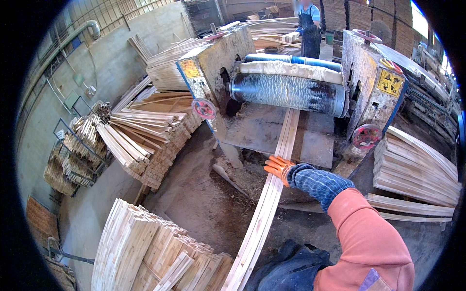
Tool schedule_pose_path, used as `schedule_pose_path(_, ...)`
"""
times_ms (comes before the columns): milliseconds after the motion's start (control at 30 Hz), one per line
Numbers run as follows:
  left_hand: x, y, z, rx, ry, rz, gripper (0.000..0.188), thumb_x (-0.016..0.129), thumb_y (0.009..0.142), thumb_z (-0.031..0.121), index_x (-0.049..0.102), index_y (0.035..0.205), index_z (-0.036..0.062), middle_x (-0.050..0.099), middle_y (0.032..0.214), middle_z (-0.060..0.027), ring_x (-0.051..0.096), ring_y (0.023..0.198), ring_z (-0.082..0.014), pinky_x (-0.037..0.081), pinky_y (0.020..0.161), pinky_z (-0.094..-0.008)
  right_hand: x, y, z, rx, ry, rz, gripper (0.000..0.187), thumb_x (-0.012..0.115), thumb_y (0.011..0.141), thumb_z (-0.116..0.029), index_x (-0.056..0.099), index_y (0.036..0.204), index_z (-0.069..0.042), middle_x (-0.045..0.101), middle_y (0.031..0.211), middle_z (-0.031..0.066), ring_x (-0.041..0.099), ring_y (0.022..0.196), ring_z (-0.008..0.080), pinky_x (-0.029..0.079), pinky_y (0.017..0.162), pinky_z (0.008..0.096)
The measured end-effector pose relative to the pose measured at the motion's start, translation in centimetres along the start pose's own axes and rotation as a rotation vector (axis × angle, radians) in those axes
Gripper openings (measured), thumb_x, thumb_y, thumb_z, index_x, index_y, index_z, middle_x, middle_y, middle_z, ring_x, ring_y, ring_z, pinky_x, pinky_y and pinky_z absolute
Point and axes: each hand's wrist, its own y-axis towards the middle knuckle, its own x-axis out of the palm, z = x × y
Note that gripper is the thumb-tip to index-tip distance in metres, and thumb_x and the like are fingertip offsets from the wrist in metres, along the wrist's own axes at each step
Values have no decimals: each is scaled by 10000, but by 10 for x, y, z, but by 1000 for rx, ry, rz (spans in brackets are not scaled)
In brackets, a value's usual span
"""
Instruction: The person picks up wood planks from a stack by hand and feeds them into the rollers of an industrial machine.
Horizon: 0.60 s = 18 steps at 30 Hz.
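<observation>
My right hand [278,169], in an orange work glove, lies across the top of several long, pale wooden strips [258,218]. Its fingers are stretched out and slightly apart over the strips; the thumb is hard to make out. The strips run side by side from the lower edge, under the hand, to a roller machine [204,72]. Their far ends pass beneath its big wet-looking roller [291,92]. A whitish padded bar [291,70] sits just above, with a blue roller behind it. My left hand is out of view.
Stacks of wooden strips stand at the lower left [141,247], farther left [155,160] and at right [412,169]. Red handwheels [366,137] stick out from the machine's posts. Beyond the machine stands a person [309,31] in a dark apron.
</observation>
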Motion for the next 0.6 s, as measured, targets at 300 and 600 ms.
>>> schedule_pose_path(300,-3,42,36,60,48,-131,612,661,889,352,521,1462,188,680,1156,-101,612,1176,-292,471,1046,-403,4,-11,-26,-9,52,85,1013,748,678,-94,318,1595,-114,230,1680,168,109,1576,424,116,1289,542)
schedule_pose_path(600,5,82,86,9,-133,-246,1066,914,606,417,438,1519,139,667,1185,-160,606,1159,-373,483,1011,-466,23,-24,-75,-330,147,260,1039,753,579,-79,389,1551,-121,364,1608,181,219,1554,412,120,1285,549)
